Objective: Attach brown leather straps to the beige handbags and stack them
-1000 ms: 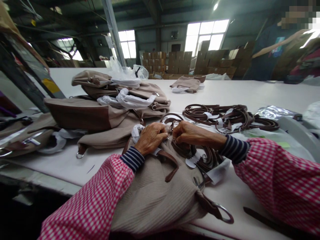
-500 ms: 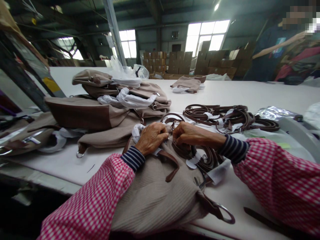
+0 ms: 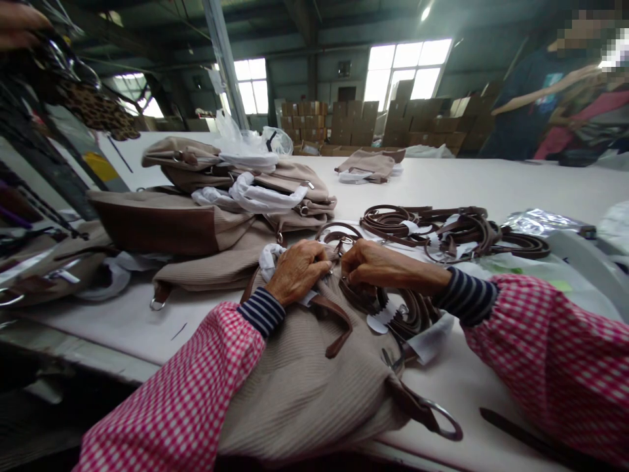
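Observation:
A beige ribbed fabric bag [image 3: 304, 380] lies in front of me, with a large metal ring [image 3: 449, 423] on a brown tab at its lower right. My left hand [image 3: 301, 270] is closed on its upper edge, by a handle wrapped in white [image 3: 270, 259]. Close beside it, my right hand [image 3: 371, 263] has its fingers curled in a pinch; what lies between them is hidden. A brown leather strap end [image 3: 340, 334] hangs over the fabric below my hands. Under the right wrist sits a coil of brown straps [image 3: 415, 311] with white wrapping.
Similar bags [image 3: 157, 223] are piled at the left. More coiled straps [image 3: 432, 229] lie behind my right arm, near a shiny plastic packet [image 3: 540, 223]. Another beige piece [image 3: 371, 164] rests farther back. At upper left, another person's hand [image 3: 22, 26] holds a leopard-print item [image 3: 98, 108].
At upper left, another person's hand has come into view with the leopard-print item. My right forearm has shifted slightly right; my left hand and the bag have barely moved.

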A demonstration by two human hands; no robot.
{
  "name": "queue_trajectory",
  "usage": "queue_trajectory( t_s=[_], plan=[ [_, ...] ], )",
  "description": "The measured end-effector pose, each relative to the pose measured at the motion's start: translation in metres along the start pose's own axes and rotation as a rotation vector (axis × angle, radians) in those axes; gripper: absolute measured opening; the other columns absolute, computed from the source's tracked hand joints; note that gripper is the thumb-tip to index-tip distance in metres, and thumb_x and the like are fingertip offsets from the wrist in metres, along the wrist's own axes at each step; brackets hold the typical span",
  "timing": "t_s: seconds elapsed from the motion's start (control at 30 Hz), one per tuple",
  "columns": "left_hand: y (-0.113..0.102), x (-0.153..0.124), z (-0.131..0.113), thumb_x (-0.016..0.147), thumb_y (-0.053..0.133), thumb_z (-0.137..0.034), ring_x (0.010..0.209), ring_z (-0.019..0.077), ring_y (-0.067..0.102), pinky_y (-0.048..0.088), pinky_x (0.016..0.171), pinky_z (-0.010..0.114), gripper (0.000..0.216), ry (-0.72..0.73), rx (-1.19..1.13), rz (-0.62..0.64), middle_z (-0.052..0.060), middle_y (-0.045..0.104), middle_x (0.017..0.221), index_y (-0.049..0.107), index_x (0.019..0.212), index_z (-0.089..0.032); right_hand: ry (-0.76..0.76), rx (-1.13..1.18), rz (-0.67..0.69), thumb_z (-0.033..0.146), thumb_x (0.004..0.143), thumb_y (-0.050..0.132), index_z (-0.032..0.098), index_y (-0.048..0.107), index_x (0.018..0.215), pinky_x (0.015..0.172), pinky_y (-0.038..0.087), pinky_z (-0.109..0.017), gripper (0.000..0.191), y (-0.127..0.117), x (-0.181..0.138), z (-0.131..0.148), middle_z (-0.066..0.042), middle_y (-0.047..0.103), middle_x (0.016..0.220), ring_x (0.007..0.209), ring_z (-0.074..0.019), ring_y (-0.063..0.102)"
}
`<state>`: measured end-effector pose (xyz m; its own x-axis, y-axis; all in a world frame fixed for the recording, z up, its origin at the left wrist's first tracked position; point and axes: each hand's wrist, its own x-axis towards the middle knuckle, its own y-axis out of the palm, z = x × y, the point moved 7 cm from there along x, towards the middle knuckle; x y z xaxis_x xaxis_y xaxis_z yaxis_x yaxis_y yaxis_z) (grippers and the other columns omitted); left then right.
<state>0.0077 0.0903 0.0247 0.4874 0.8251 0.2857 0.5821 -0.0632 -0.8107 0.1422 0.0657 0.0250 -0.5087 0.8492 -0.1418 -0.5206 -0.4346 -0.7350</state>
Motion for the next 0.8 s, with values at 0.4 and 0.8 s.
queue_trajectory(
  t_s=[0.4, 0.8],
  plan=[
    [0.002, -0.001, 0.000, 0.087, 0.065, -0.022, 0.092, 0.0229, 0.056, 0.038, 0.080, 0.036, 0.013, 0.018, -0.027, 0.005, 0.002, 0.061, 0.084, 0.060, 0.075, -0.019, -0.004, 0.064, -0.013, 0.017, 0.065, 0.052, 0.016, 0.057, 0.063, 0.046, 0.034, -0.024, 0.006, 0.004, 0.008, -0.005, 0.001, 0.056, 0.054, 0.049, -0.0119, 0.051],
    [0.010, -0.003, 0.000, 0.085, 0.068, -0.017, 0.099, 0.0211, 0.058, 0.039, 0.092, 0.034, 0.012, 0.117, -0.058, -0.007, 0.000, 0.068, 0.088, 0.064, 0.074, -0.020, -0.106, 0.453, -0.211, 0.023, 0.059, 0.055, 0.018, 0.053, 0.066, 0.050, 0.030, -0.023, 0.009, 0.024, 0.032, -0.032, 0.004, 0.048, 0.060, 0.054, -0.0109, 0.042]
  ],
)
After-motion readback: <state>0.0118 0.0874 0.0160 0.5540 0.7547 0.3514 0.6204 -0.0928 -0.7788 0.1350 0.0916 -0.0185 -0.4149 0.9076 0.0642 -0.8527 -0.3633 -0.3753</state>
